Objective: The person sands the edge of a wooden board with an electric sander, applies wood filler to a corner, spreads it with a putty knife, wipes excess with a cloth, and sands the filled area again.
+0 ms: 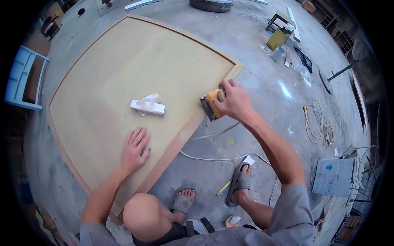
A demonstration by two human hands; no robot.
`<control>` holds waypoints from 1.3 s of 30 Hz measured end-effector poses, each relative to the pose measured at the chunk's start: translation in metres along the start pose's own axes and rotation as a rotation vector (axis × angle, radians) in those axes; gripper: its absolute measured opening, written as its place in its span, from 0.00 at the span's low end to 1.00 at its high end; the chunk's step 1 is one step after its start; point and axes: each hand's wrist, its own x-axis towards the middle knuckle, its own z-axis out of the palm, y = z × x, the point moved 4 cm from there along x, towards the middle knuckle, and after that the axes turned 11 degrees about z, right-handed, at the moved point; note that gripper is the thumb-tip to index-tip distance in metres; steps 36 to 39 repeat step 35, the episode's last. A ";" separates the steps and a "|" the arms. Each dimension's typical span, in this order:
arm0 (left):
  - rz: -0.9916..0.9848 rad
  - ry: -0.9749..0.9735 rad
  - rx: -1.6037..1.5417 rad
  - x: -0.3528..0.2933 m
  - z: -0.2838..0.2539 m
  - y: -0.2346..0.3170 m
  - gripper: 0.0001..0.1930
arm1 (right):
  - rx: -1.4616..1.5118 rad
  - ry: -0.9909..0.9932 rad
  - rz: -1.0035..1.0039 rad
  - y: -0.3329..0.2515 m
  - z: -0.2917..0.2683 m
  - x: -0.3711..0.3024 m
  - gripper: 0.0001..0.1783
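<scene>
A large pale-yellow wooden panel (98,78) with a raised wooden frame lies before me. My right hand (238,100) grips an orange power sander (212,102). The sander is tilted at the panel's right border (180,137), its dark pad toward the wood; I cannot tell whether the whole pad touches. My left hand (135,151) rests flat on the panel, fingers spread, with nothing in it. Beyond those fingers lie a white block (148,108) with brownish smudges and a second dusty white piece (152,98) partly under it.
A pale cable (217,158) runs across the floor near my sandalled feet, by a yellow pencil-like stick (221,190). Coiled cord (316,123) and a light-blue carton (333,176) are at right. A yellow-green can (279,38) stands by a small stool (280,18) farther off.
</scene>
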 end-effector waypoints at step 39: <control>-0.035 0.112 0.040 -0.011 0.021 -0.003 0.33 | -0.081 -0.173 -0.075 -0.100 0.022 -0.073 0.25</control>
